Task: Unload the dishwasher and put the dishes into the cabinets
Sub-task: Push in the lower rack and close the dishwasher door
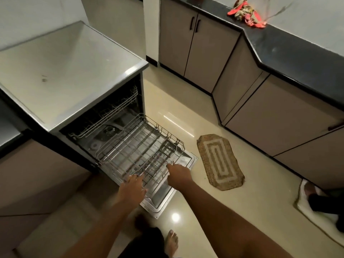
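Fingers of the left hand (134,185) lie spread and fairly straight on the near rim of the lower rack (141,151), touching the wire but not visibly curled round it. Fingers of the right hand (178,175) look loosely bent, the forefinger stretched out onto the rack's near right edge; whether they hook any wire I cannot tell. Beyond both sets of fingers the rack sits pulled out over the dropped dishwasher door (167,198), and no dishes can be made out among its wires. Farther beyond, inside the open dishwasher (78,67), the upper rack (111,110) hangs partly slid out. Right of the right fingers a patterned mat (219,162) lies on the pale floor (186,118). Well beyond it stand the closed cabinets (197,49), with a red cloth (247,13) on the dark desk (290,47) above them.
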The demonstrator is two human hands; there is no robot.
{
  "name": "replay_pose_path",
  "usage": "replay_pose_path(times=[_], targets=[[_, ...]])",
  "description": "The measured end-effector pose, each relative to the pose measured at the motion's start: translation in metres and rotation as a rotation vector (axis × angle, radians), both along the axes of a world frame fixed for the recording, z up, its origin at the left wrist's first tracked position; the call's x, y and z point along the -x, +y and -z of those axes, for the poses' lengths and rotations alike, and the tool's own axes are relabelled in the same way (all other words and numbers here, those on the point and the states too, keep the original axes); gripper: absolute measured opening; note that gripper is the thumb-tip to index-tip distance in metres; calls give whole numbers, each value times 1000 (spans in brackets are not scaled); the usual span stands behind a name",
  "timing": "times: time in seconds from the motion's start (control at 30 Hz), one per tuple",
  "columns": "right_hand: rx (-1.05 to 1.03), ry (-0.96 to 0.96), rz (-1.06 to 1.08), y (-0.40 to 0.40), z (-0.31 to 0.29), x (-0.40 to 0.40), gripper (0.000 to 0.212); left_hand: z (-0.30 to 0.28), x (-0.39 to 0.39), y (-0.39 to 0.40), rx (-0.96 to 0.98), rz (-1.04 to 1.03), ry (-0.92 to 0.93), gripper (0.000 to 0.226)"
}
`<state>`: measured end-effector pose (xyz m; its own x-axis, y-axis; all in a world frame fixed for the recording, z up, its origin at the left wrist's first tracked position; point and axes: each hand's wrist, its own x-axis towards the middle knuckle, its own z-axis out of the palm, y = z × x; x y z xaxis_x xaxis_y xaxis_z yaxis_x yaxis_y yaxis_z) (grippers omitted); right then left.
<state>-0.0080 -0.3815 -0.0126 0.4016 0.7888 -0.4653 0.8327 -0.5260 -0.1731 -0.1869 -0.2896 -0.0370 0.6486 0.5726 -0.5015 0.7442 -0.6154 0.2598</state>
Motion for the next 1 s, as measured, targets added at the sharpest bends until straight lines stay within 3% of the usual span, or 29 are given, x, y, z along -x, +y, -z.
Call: replay_pose_path(times=[0.57,0.73,0.87,1.0], targets=[[121,230,239,43,118,-108,44,112,-69,35,375,-384,26,58],[108,397,374,68,194,-142,39,187,-95,39,564,-844,-26,52],[102,510,505,81,259,-169,40,246,-116,33,834,-1258,-19,41],[205,662,814,91,329,-187,52,306,-133,27,967,-1570,-96,43]])
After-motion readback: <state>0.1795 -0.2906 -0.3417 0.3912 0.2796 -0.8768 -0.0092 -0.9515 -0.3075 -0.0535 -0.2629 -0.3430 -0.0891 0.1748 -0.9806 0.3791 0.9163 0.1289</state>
